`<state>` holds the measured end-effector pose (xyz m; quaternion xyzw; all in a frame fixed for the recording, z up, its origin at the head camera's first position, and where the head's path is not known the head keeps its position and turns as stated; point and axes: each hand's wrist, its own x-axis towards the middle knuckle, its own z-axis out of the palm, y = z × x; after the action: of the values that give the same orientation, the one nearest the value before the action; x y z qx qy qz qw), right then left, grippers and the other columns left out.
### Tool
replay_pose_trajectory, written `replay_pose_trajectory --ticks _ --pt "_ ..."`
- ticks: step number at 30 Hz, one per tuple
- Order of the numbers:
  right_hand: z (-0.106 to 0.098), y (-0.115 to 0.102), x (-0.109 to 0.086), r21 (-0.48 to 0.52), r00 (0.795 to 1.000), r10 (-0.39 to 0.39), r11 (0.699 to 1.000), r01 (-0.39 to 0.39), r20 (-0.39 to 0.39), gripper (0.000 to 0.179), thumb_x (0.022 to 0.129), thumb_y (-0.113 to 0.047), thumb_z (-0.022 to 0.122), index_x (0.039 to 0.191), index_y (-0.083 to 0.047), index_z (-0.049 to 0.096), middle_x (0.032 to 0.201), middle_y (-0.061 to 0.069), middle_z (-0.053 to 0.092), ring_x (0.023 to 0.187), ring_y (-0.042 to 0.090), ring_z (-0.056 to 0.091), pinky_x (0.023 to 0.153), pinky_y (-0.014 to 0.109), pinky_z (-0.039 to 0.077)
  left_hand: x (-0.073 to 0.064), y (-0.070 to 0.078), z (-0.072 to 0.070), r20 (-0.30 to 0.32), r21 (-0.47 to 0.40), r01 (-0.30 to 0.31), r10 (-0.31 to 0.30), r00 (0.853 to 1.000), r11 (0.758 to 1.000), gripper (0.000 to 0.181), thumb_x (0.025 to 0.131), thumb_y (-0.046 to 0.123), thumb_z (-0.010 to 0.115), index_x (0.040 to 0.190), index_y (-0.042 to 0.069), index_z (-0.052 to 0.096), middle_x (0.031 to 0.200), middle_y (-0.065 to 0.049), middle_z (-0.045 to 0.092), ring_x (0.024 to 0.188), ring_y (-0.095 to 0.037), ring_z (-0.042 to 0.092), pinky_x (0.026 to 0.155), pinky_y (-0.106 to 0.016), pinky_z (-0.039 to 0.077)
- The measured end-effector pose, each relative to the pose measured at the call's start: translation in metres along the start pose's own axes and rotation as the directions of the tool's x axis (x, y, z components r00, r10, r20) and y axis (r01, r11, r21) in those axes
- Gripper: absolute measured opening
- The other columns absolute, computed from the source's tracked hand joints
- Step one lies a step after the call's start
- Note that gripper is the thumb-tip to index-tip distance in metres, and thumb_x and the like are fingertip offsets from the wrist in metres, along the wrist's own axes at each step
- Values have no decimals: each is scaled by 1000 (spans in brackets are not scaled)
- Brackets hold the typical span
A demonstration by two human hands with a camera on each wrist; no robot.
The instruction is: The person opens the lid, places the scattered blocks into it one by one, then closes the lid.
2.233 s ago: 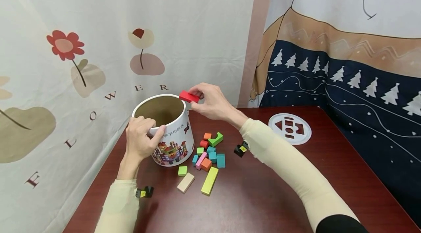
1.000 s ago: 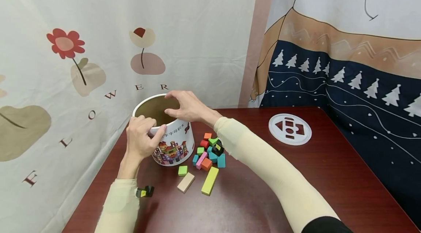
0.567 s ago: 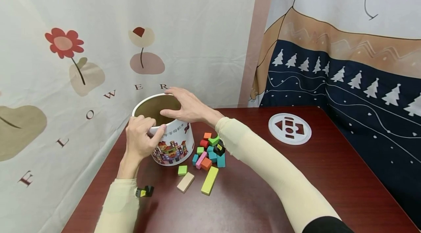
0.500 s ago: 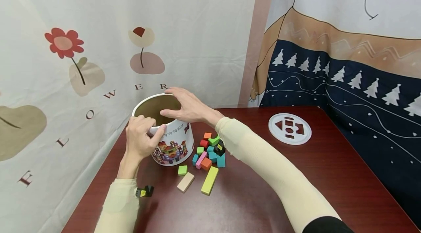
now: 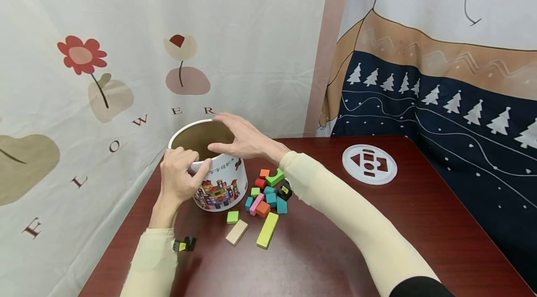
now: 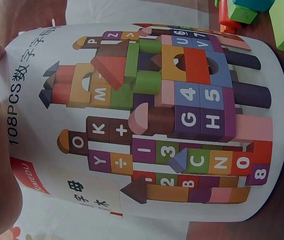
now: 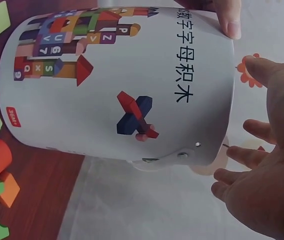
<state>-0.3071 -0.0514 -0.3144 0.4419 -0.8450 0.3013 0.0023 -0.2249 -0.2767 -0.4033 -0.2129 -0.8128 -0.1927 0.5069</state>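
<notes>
A white toy-block bucket (image 5: 224, 189) with a printed castle stands upright at the back left of the table. My left hand (image 5: 179, 173) grips its near rim, fingers over the edge and thumb outside. Above the right side of the opening is my right hand (image 5: 247, 141), fingers spread and thumb apart, holding nothing; the right wrist view shows the same hand (image 7: 272, 150) beside the rim. Wooden blocks lie in a heap right of the bucket, among them a green arch (image 5: 274, 178), a red cylinder (image 5: 260, 183) and a pink block (image 5: 257, 204). The bucket's bottom is hidden.
A long yellow block (image 5: 267, 231), a beige block (image 5: 237, 232) and a light green block (image 5: 232, 217) lie nearer on the dark red table (image 5: 319, 259). The white lid (image 5: 369, 164) with shaped holes lies at the right. Printed curtains hang behind.
My right hand brought a red block over the bucket and let go of it; that block is out of sight now. Since then the hand has shifted slightly right. My left hand has stayed still.
</notes>
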Motion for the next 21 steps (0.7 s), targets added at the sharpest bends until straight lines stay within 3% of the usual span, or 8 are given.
replay_pose_trajectory --ticks 13,21 --pt "-9 17 -39 11 994 -76 997 77 -76 81 102 -45 80 169 -13 47 176 10 48 164 29 47 135 56 41 0 1 -1 12 3 11 -11 1000 1000 46 95 42 63 64 12 46 56 -4 43 59 -24 37 72 -50 32" --pt "-12 33 -66 38 997 -32 999 35 -72 83 102 -46 80 170 -13 46 177 10 47 166 31 46 134 61 40 0 2 -2 11 2 17 -17 1000 1000 46 94 41 63 64 12 45 56 -4 43 59 -25 37 73 -50 33"
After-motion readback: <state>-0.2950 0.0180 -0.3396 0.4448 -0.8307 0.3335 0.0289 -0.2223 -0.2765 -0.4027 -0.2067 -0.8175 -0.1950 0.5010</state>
